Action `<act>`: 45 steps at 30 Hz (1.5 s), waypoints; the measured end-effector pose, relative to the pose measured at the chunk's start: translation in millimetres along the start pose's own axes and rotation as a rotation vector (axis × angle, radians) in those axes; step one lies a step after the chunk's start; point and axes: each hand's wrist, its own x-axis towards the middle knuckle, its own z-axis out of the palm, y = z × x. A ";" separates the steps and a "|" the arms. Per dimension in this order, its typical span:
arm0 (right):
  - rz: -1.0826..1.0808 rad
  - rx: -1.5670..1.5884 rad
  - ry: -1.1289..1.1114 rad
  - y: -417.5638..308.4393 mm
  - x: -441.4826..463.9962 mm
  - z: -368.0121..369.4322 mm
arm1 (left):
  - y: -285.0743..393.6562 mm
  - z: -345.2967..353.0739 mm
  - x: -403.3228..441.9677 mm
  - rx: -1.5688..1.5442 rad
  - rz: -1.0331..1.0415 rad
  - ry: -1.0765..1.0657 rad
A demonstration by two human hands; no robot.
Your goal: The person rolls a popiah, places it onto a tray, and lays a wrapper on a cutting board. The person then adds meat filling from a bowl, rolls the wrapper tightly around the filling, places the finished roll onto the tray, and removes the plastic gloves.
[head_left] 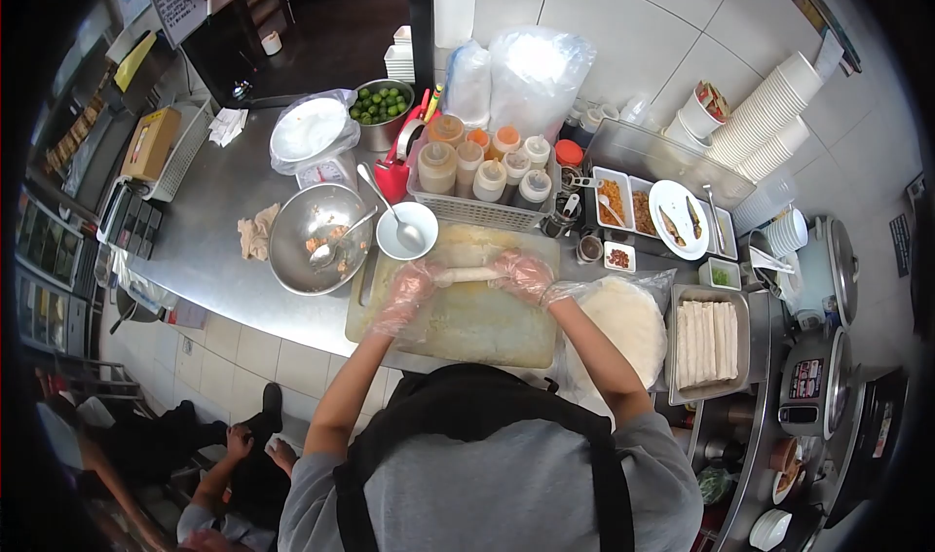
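In clear plastic gloves, my left hand (413, 285) and my right hand (527, 276) are closed on the two ends of a slim white uncooked spring roll (469, 275). The roll lies crosswise between them over the upper part of a worn cutting board (458, 333). Beside my right hand, a stack of round white wrappers (620, 330) sits on plastic. Farther right, finished-looking white rolls (706, 338) are lined up in a metal tray (709, 392). Left of the board stand a white bowl (392, 245) with a spoon and a steel mixing bowl (292, 260) with orange filling bits and a spoon.
Sauce bottles fill a basket (477, 211) behind the board. A white plate (679, 219) rests on topping trays at the right. A bowl of green limes (380, 104) and a scale (324, 171) are at back left. Another person (229, 494) sits at lower left.
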 end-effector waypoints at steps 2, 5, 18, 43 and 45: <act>-0.018 0.013 0.006 -2.7 -8.0 3.9 | -11.7 -4.7 -4.4 -0.055 0.151 -0.029; 0.054 0.056 -0.038 -17.9 -27.7 9.7 | -8.2 -20.5 -21.9 -0.252 0.260 -0.084; 0.084 0.236 0.369 -36.9 -59.9 20.7 | 2.0 -19.8 -50.6 -0.090 0.150 0.081; -0.004 0.422 0.453 -65.1 34.2 -15.8 | -13.3 -9.9 -49.6 0.086 0.164 0.197; -0.197 0.284 0.469 -85.7 63.4 -29.4 | -14.4 -6.5 -49.1 0.139 0.168 0.218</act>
